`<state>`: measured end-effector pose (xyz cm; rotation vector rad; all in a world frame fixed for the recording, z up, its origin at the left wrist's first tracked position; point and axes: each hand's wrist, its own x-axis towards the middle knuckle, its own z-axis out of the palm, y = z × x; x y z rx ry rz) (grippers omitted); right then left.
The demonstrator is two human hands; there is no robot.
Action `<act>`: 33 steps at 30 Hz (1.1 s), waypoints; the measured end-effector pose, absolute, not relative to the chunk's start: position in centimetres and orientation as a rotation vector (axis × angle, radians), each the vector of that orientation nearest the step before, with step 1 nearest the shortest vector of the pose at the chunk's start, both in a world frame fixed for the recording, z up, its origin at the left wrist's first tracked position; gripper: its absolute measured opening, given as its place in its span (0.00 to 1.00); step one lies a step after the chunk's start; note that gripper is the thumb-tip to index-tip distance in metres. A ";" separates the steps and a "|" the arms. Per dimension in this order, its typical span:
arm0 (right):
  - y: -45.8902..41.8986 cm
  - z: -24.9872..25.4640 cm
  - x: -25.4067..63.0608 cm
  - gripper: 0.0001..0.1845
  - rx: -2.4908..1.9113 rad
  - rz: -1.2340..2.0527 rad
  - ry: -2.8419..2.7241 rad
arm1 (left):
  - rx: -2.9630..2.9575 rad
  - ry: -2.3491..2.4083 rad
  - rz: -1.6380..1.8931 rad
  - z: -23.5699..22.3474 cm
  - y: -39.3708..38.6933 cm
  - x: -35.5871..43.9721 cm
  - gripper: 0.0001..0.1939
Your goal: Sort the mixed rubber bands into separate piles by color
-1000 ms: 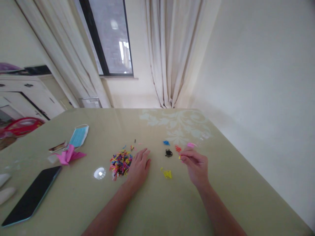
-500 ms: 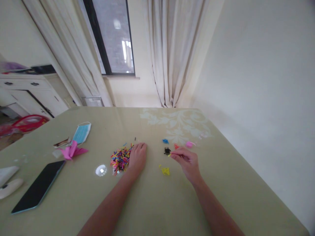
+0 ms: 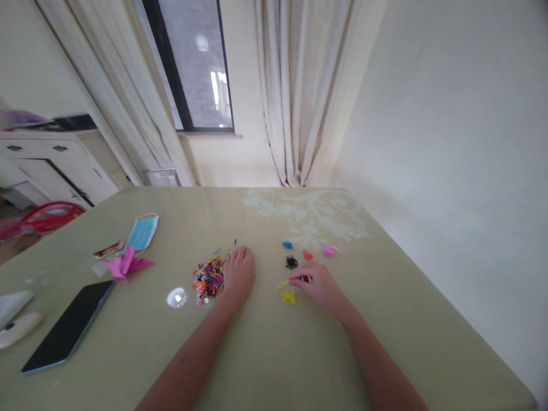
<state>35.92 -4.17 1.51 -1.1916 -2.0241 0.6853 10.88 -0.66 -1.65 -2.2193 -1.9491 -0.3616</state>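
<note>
A heap of mixed coloured small bands (image 3: 208, 278) lies mid-table. My left hand (image 3: 238, 273) rests at its right edge, fingers curled onto the heap. My right hand (image 3: 315, 284) is low over the table, fingertips pinched on a yellow piece (image 3: 284, 283) just above the small yellow pile (image 3: 289, 297). Beyond it lie separate little piles: black (image 3: 291, 262), blue (image 3: 287, 245), red (image 3: 307, 254) and pink (image 3: 329, 250).
On the olive table (image 3: 265, 354) at the left lie a dark tablet (image 3: 68, 325), a pink paper scrap (image 3: 127, 264), a blue face mask (image 3: 142, 232) and white objects (image 3: 15, 328). A wall stands right, curtains and a window behind.
My right hand has come from near the red and pink piles back and left to the yellow pile, carrying a yellow piece. My left hand curled closer onto the mixed heap.
</note>
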 end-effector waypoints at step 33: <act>-5.7 1.1 32.5 0.13 -1.132 0.680 -1.822 | -2.898 -2.193 -2.406 -0.3 -3.8 12.9 0.18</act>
